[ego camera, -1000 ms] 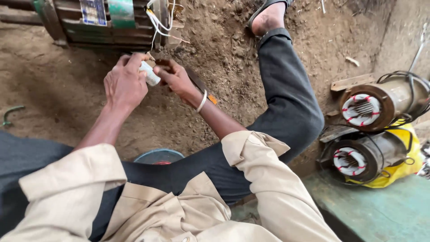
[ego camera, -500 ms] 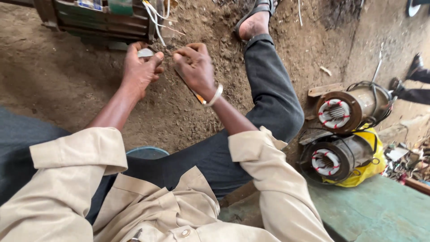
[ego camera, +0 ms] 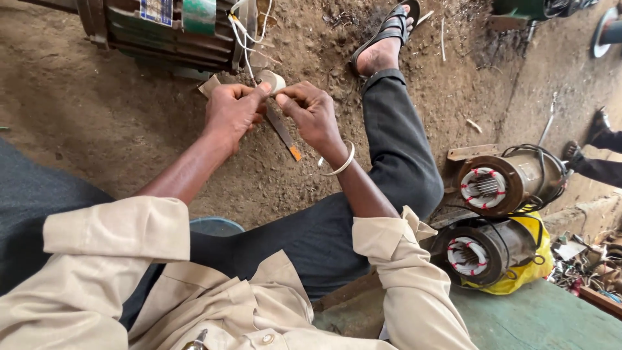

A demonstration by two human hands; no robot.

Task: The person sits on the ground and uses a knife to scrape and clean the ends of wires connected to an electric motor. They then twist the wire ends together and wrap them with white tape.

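Both my hands meet at the end of a green electric motor lying on the dirt. My left hand pinches a small white tape roll where thin white wires hang down from the motor. My right hand, with a metal bangle on the wrist, pinches the wire end just under the roll, fingertip to fingertip with the left. A thin metal blade with an orange tip sticks out below the hands; whether a hand holds it I cannot tell.
My right leg in dark trousers stretches out to a sandalled foot. Two motor stators with red-and-white windings lie at right, one on a yellow bag. Another person's foot shows at far right.
My hands have come closer together at the wires, and the view has shifted so the motor shows more fully. The tape roll now sits between both sets of fingertips.
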